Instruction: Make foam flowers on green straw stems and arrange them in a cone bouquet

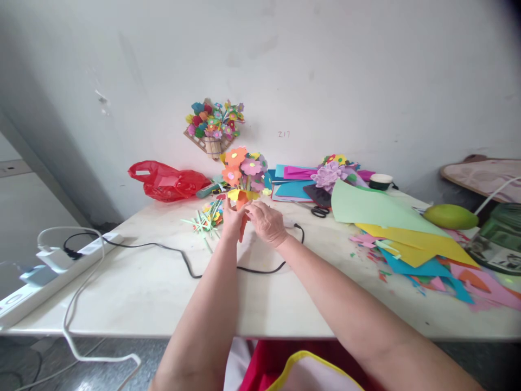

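Upright over the middle of the table is a bouquet [244, 168] of orange, pink and purple craft flowers, with a yellow ruffled collar and an orange wrapped stem below. My left hand [233, 218] is closed around the stem wrap from the left. From the right, my right hand [266, 221] pinches the same wrap just under the collar; its fingertips partly overlap the wrap. Behind my left hand lies a pile of small craft flowers [210, 214] with pale green stems.
A black cable [163, 245] crosses the table beneath my hands, from a power strip [61, 271] at left. A red plastic bag [171, 182] lies at back left. Black-handled scissors [320, 212] are right of my hands, before coloured sheets [391, 209], scraps and a green jar [499, 239].
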A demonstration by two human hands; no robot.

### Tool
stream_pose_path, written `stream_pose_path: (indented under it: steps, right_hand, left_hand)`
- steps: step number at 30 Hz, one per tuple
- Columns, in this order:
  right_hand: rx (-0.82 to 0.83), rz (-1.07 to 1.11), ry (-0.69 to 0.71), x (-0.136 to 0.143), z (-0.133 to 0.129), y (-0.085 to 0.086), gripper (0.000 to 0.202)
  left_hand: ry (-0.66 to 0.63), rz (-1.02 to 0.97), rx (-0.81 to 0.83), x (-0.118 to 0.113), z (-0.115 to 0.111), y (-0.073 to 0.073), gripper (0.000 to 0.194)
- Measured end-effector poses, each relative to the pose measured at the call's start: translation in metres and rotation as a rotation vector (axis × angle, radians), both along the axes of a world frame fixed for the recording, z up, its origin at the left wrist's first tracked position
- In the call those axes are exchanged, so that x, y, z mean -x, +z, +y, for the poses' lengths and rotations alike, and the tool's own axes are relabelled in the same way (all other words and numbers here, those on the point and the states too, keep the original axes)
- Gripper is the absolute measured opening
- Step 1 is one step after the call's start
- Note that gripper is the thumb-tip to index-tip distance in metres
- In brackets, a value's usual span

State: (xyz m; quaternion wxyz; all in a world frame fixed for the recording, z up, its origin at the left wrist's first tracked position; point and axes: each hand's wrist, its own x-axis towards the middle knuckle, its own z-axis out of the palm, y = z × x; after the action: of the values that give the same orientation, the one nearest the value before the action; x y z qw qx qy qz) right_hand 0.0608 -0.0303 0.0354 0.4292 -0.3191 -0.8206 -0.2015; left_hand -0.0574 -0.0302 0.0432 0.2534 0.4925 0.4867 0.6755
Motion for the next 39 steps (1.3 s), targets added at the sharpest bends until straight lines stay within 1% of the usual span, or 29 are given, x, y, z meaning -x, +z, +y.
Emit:
stream_pose_path:
  steps: [2,4,10,12,14,16,19,22,24,26,27,29,31,32,35,39]
  right_hand:
    - [0.047,0.046,-0.024,0.001,0.001,-0.001,0.031]
    - [0.114,0.098,-0.045,0.001,0.002,-0.002,0.031]
    - [0.419,0.268,-0.152,0.003,0.001,-0.002,0.026]
    - [0.513,0.306,-0.141,0.004,-0.001,-0.002,0.027]
    - [0.613,0.341,-0.056,0.006,-0.003,-0.001,0.030]
    - [0.744,0.368,0.084,0.007,-0.003,-0.001,0.033]
    - [0.968,0.382,0.290,0.008,-0.002,-0.002,0.028]
    - [1.136,0.431,0.463,0.009,-0.001,-0.002,0.026]
    - [1.212,0.497,0.574,0.011,-0.001,-0.003,0.033]
    - [1.250,0.558,0.652,0.012,-0.002,-0.004,0.041]
    - [1.254,0.580,0.665,0.014,-0.002,-0.005,0.044]
    - [1.249,0.618,0.642,0.017,-0.001,-0.007,0.044]
    - [1.239,0.669,0.630,0.020,0.000,-0.009,0.038]
    - [1.238,0.698,0.646,0.021,0.001,-0.010,0.035]
    - [1.267,0.770,0.706,0.024,0.002,-0.009,0.028]
    - [1.308,0.850,0.683,0.023,0.000,-0.005,0.029]
  left_hand:
    - [-0.106,-0.064,-0.012,0.002,-0.002,0.001,0.055]
    - [-0.169,-0.107,-0.026,0.003,-0.004,0.003,0.053]
    - [-0.261,-0.172,-0.057,0.002,-0.007,0.005,0.050]
    - [-0.296,-0.204,-0.068,0.002,-0.006,0.004,0.047]
    - [-0.343,-0.246,-0.087,0.004,-0.004,0.003,0.044]
    - [-0.390,-0.280,-0.106,0.005,-0.003,0.002,0.042]
    - [-0.432,-0.298,-0.127,0.008,0.000,-0.001,0.039]
    - [-0.422,-0.286,-0.153,0.010,0.004,-0.004,0.038]
    - [-0.392,-0.278,-0.161,0.012,0.006,-0.005,0.040]
    - [-0.366,-0.263,-0.147,0.013,0.008,-0.007,0.045]
    - [-0.359,-0.252,-0.135,0.014,0.009,-0.007,0.047]
    - [-0.359,-0.227,-0.118,0.014,0.010,-0.008,0.052]
    - [-0.369,-0.201,-0.111,0.013,0.010,-0.009,0.055]
    - [-0.377,-0.184,-0.113,0.013,0.010,-0.010,0.056]
    - [-0.421,-0.128,-0.111,0.009,0.008,-0.010,0.056]
    - [-0.485,-0.082,-0.050,0.003,0.003,-0.008,0.059]
